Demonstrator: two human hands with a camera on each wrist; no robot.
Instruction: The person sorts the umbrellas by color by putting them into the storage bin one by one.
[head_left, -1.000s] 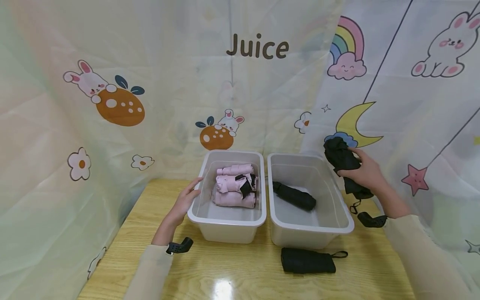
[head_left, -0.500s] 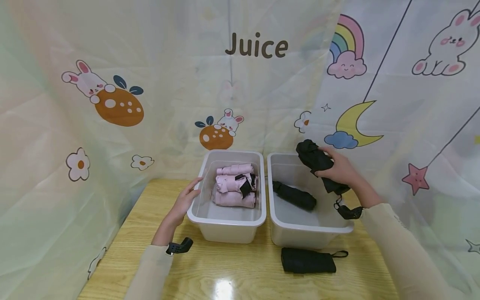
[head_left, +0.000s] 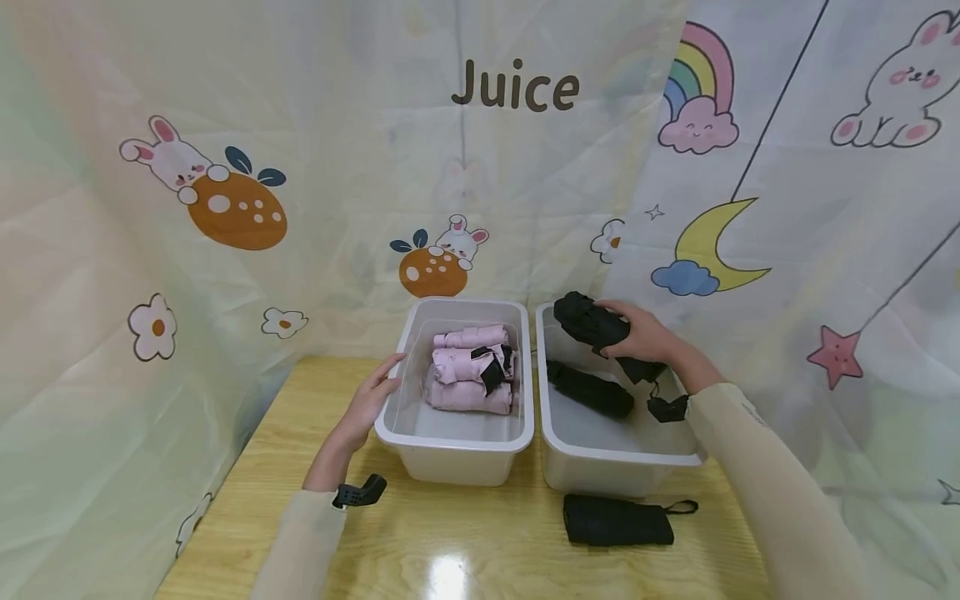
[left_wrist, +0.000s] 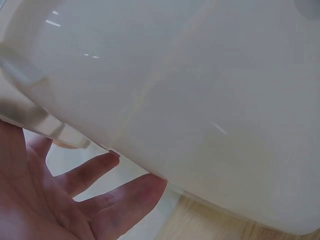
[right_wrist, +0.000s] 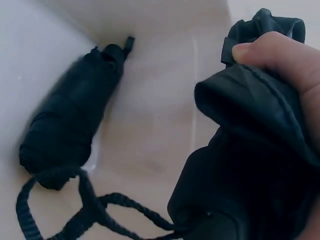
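Observation:
My right hand [head_left: 637, 337] grips a loosely bundled black folding umbrella [head_left: 588, 321] over the right bin [head_left: 622, 457]. In the right wrist view, my thumb [right_wrist: 270, 50] presses on the fabric of this umbrella, and its wrist cord [right_wrist: 90, 205] dangles. Below it, a rolled black umbrella [head_left: 588, 388] lies in the bin along its left side. My left hand [head_left: 365, 408] touches the left rim of the left bin [head_left: 453, 443], its fingers fairly straight. Close up in the left wrist view, fingertips [left_wrist: 145, 192] meet the edge of that bin.
Several rolled pink umbrellas [head_left: 468, 396] lie in the left bin, one with black showing on it. Another black umbrella [head_left: 618, 521] with a loop rests on the wooden table [head_left: 375, 542] in front of the right bin. A printed curtain [head_left: 337, 167] hangs close behind both bins.
My right hand has carried the bundled black umbrella leftward, from beyond the right bin's right edge to over the bin. My left hand stays at the left bin's rim.

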